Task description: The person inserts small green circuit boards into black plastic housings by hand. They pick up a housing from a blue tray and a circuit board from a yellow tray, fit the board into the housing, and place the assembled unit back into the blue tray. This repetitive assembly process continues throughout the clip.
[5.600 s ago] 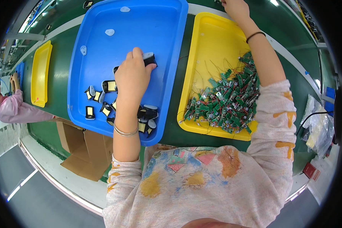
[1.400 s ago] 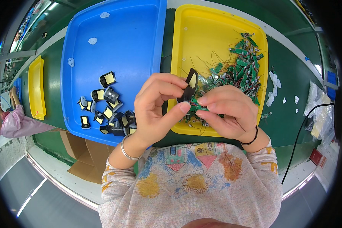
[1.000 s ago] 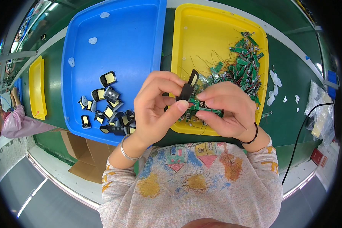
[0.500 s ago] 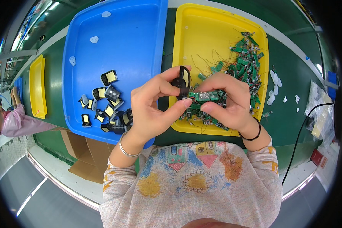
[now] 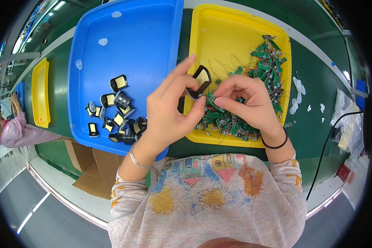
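— While the left hand pinches the black housing above the yellow tray's near edge, what's the right hand doing?
— Fingertips closed on a small green circuit board. Its thin wires could snag the circuit-board pile beyond, I'd guess.

Green bench: blue tray, yellow tray.

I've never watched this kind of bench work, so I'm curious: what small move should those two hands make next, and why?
Probably press the small green circuit board the last bit into the black casing. The left hand pinches the casing above the yellow tray, and the right hand holds the board right at its open edge, so the two parts touch but do not look fully seated.
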`<state>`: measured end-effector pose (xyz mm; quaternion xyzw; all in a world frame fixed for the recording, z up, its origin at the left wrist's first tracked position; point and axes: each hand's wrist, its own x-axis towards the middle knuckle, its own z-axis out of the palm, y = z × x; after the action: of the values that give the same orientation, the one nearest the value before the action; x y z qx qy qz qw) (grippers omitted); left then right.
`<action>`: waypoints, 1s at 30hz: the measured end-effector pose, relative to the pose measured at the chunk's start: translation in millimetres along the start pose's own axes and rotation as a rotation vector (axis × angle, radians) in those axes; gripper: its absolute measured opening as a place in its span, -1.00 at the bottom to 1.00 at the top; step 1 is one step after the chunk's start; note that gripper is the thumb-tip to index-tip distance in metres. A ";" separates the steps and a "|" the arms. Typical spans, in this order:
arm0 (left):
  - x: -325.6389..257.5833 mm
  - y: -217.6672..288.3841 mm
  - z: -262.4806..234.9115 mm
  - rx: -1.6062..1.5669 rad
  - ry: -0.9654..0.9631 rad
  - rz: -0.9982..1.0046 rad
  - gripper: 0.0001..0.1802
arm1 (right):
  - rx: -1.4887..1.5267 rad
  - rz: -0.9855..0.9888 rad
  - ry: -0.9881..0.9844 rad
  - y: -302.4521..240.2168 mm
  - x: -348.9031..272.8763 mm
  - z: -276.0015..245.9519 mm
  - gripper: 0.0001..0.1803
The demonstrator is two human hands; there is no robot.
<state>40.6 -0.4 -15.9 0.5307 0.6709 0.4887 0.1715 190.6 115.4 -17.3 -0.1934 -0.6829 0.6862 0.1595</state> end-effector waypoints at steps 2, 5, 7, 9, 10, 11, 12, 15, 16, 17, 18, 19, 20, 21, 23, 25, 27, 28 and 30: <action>2.4 -2.2 1.2 0.093 0.034 0.116 -0.75 | -0.034 0.032 0.002 0.0 0.3 1.8 -0.84; 2.1 -4.2 2.2 0.160 -0.005 0.177 -0.74 | -0.039 0.065 0.003 -0.1 0.2 2.6 -0.83; 0.6 -3.1 2.2 0.066 -0.049 0.079 -0.74 | -0.110 0.022 0.003 1.4 -0.1 1.0 -0.82; -1.2 -0.9 1.3 -0.146 -0.084 -0.119 -0.75 | -0.133 -0.031 -0.004 0.3 1.1 -1.4 -0.82; -1.8 -3.4 -0.3 -0.151 -0.084 -0.124 -0.72 | -0.144 -0.056 -0.007 -0.5 1.2 -2.1 -0.82; -2.9 -8.3 -2.8 -0.155 -0.084 -0.129 -0.69 | -0.096 -0.048 0.003 -1.1 0.8 -2.1 -0.82; -3.7 -11.1 -4.8 -0.158 -0.082 -0.135 -0.67 | -0.046 -0.041 0.010 -1.5 0.3 -1.6 -0.82; -1.8 -9.2 -7.5 -0.479 -0.094 -0.264 -0.58 | 0.048 -0.026 0.038 -4.0 -0.3 1.7 -0.83; -0.2 -7.0 -9.4 -0.580 -0.146 -0.336 -0.56 | 0.070 -0.023 0.047 -4.6 -0.5 2.6 -0.84; 2.2 -4.0 -11.8 -0.680 -0.199 -0.409 -0.54 | 0.027 -0.052 0.042 -4.7 -1.1 2.4 -0.84; 3.0 -2.3 -13.4 -0.781 -0.251 -0.482 -0.52 | -0.016 -0.080 0.035 -5.1 -1.8 2.2 -0.85; 1.9 -1.9 -11.5 -0.800 -0.254 -0.474 -0.52 | -0.058 -0.109 0.028 -5.5 -2.4 2.3 -0.86; 0.4 -1.5 -7.8 -0.819 -0.258 -0.465 -0.53 | -0.050 -0.108 0.037 -6.1 -3.0 3.0 -0.86; -0.4 -1.3 -4.9 -0.839 -0.265 -0.456 -0.53 | -0.043 -0.106 0.050 -6.9 -4.0 3.9 -0.87; -0.9 -1.6 -3.2 -0.887 -0.236 -0.481 -0.51 | 0.049 -0.056 0.068 -7.9 -5.6 6.4 -0.88; -0.9 -1.7 -1.8 -0.912 -0.220 -0.487 -0.50 | 0.219 0.039 0.084 -7.9 -6.7 9.1 -0.88; -1.8 -1.3 -0.8 -0.917 -0.209 -0.473 -0.49 | 0.306 0.051 0.070 -6.6 -5.6 8.5 -0.88; -2.6 -1.4 0.3 -0.909 -0.203 -0.456 -0.49 | 0.349 0.057 0.061 -5.9 -4.9 8.2 -0.88; -3.9 -1.3 3.3 -0.895 -0.192 -0.423 -0.48 | 0.410 0.078 0.056 -4.8 -4.9 8.2 -0.88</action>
<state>43.8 -2.3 -19.6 0.3004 0.4697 0.6318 0.5385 190.7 105.9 -12.3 -0.2021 -0.5161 0.8109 0.1878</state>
